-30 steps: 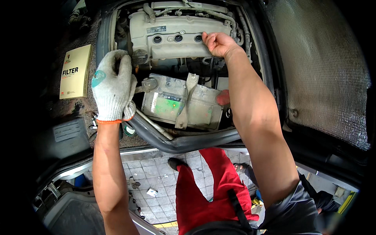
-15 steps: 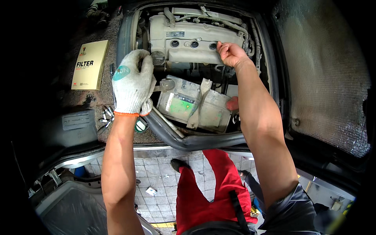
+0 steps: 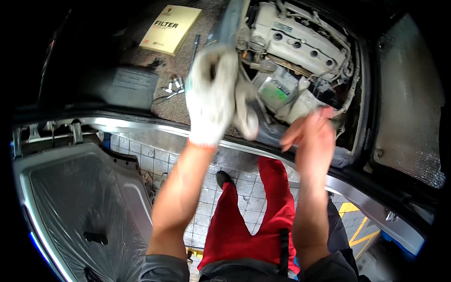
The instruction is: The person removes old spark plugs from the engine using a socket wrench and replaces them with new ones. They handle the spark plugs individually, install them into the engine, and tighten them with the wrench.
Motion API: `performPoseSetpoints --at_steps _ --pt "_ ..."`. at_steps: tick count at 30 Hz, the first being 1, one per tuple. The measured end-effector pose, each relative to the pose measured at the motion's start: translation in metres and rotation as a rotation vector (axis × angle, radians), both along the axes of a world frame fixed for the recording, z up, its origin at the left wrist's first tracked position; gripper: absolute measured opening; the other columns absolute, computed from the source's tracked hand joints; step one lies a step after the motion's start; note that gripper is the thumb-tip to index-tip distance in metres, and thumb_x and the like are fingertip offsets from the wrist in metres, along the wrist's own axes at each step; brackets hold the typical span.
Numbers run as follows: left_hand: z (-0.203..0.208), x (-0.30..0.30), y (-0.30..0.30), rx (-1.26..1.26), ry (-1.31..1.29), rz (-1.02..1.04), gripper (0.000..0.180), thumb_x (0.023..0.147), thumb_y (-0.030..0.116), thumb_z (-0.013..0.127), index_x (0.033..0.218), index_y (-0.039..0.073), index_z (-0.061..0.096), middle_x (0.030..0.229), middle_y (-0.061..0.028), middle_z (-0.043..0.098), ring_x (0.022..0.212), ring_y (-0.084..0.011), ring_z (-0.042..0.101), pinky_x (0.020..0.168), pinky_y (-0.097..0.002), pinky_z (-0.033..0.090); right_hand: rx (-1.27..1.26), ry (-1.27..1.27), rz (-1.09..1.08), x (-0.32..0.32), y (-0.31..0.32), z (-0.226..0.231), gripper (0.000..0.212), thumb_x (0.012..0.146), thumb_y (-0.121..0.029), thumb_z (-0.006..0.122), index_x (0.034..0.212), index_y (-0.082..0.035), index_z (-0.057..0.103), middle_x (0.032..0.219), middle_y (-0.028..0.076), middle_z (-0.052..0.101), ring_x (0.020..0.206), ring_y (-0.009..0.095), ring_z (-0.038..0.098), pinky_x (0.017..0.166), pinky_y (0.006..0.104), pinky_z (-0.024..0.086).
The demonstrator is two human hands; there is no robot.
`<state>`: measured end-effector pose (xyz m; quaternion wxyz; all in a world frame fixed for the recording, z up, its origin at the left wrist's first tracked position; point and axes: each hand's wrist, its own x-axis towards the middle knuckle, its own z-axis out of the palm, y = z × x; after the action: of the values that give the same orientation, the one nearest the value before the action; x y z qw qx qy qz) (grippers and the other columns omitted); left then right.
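Note:
My left hand (image 3: 211,96) wears a white knit work glove and is curled over the left rim of the engine bay. Beside its palm hangs a second knit glove (image 3: 246,113), smeared by motion, which the curled fingers seem to hold. My bare right hand (image 3: 312,136) is blurred over the near right end of the battery (image 3: 278,89), its fingers partly stretched out with nothing seen in them. The pale engine cover (image 3: 300,42), with several round dark holes in a row, lies beyond both hands.
On the carpet to the left lie a yellow filter box (image 3: 171,29), a dark rod-like tool (image 3: 195,47) and several small metal parts (image 3: 174,84). A silvery insulated panel (image 3: 408,108) rises at the right. An open vehicle door (image 3: 84,202) stands at lower left.
My right hand has left the engine cover's hole and come back near the battery. The view has swung left, and my left hand with the gloves has drawn nearer.

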<state>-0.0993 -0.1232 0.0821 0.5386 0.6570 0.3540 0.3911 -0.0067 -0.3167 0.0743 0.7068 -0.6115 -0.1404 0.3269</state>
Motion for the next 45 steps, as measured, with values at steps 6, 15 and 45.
performPoseSetpoints --at_steps 6,15,45 --pt "-0.039 -0.124 -0.092 -0.624 -0.097 0.191 0.024 0.103 0.021 0.059 0.120 0.004 0.059 0.100 -0.0050 0.061 0.082 -0.0119 0.059 0.073 -0.0263 0.052 -0.132 0.214 0.385 -0.152 -0.042 -0.039 0.035 0.100 -0.009 0.061 0.132 0.003 0.053 0.117 0.012 0.065 0.099 0.017 0.068 0.079 0.0288 0.058" --pt "-0.070 -0.212 -0.135 -0.569 0.040 0.344 0.028 0.101 0.018 0.060 0.124 0.002 0.056 0.113 -0.0067 0.061 0.094 -0.0146 0.058 0.083 -0.0311 0.049 -0.215 0.479 0.456 -0.168 -0.069 -0.045 0.030 0.099 -0.014 0.065 0.121 0.003 0.054 0.106 0.012 0.065 0.095 0.017 0.068 0.080 0.0320 0.059" --pt "-0.102 -0.264 -0.198 -0.560 0.320 -0.230 0.012 0.096 0.010 0.053 0.092 0.001 0.059 0.075 -0.0070 0.061 0.069 -0.0149 0.058 0.065 -0.0315 0.048 -0.151 1.393 0.462 -0.192 -0.085 -0.126 0.037 0.101 -0.032 0.045 0.069 -0.013 0.045 0.061 0.001 0.047 0.049 0.012 0.041 0.044 0.0270 0.030"
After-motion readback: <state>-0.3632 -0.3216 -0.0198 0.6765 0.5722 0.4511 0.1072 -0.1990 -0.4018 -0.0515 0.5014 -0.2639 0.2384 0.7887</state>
